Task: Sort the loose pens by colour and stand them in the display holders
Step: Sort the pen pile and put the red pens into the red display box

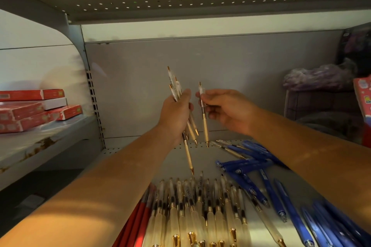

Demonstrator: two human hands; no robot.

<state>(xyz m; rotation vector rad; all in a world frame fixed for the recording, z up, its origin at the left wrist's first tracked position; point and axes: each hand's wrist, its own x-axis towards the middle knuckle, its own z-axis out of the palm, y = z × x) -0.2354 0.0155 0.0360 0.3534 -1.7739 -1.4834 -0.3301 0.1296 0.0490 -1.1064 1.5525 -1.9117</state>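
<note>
Cream, gold-tipped pens [188, 155] are gripped as a bunch in the left hand [176, 113] above the shelf [174, 163]. A single cream pen [205, 124] is pinched by the right hand [227, 110], just beside. More cream pens [200, 213] are laid along the shelf's near edge, red pens [140, 221] at their left, blue pens [248, 165] towards the right edge.

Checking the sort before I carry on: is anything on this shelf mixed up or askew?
Yes. Two pale pens lie at the back among the blue pens, which sprawl criss-cross, unlike the neat cream row. The left shelf's front edge shows brown, rust-like patches.
</note>
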